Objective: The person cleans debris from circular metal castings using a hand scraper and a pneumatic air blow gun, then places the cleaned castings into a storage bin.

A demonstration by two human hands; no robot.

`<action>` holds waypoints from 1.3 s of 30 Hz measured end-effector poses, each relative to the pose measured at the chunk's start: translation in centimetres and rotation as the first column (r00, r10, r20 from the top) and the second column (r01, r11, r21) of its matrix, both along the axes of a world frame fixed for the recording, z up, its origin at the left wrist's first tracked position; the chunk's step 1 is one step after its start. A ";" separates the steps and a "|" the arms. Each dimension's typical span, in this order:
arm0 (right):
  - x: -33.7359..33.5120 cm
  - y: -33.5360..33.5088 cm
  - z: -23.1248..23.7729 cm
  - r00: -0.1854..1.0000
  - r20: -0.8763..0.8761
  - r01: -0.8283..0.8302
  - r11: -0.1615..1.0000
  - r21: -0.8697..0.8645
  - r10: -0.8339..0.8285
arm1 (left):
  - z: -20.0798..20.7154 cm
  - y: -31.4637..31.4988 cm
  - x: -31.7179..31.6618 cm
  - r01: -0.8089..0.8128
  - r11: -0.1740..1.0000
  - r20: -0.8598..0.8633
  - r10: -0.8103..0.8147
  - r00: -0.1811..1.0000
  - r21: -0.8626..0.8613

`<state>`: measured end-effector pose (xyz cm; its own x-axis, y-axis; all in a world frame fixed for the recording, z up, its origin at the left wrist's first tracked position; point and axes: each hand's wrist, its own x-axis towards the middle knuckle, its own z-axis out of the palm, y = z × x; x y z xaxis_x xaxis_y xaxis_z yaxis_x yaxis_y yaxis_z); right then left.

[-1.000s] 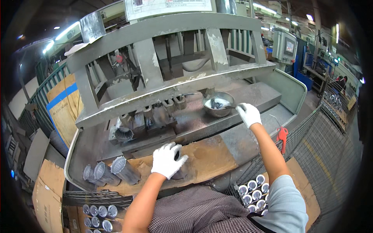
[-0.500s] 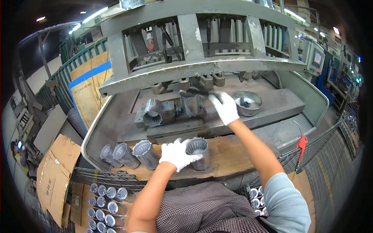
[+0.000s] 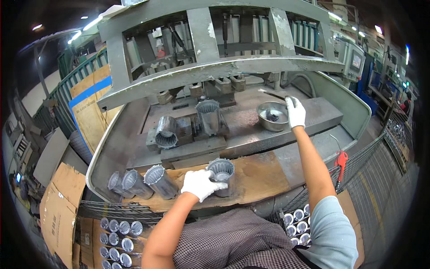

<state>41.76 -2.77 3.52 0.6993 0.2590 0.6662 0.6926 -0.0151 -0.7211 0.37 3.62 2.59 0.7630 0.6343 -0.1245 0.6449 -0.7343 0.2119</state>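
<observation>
My left hand (image 3: 200,184) clasps the cup (image 3: 223,169) from about nine o'clock; my right hand (image 3: 295,113) (gripping a stick (image 3: 274,94)) is beside the bowl (image 3: 271,125), at three.

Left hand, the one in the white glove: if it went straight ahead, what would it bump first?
The grey ribbed cup. The left hand already seems to touch it, though exact depth is hard to judge.

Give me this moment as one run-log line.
left hand: gripping upright grey cylinder on board | right hand: holding thin dark tool | metal bowl: beside right hand
</observation>
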 end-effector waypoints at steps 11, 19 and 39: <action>-2.7 -6.1 -3.8 0.970 -0.038 0.183 0.824 -0.536 -0.240 | 1.5 -2.5 -0.2 0.249 0.716 0.324 -0.560 0.763 0.652; -19.3 -13.1 -9.2 -0.208 -0.600 -0.599 0.384 0.703 0.773 | 1.8 -6.3 0.6 0.423 0.741 0.496 -0.667 0.556 0.522; -10.0 -63.5 -25.6 -0.116 -0.985 0.044 0.990 -0.132 -0.126 | -5.5 -9.5 6.5 0.653 0.729 0.207 -0.685 0.699 0.207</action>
<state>31.78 -66.28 -22.04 0.5913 0.1287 -0.7962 -0.7967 -0.0598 -0.6014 6.90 -5.93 -2.88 0.9836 -0.0591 0.1704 -0.0908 -0.9787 0.1842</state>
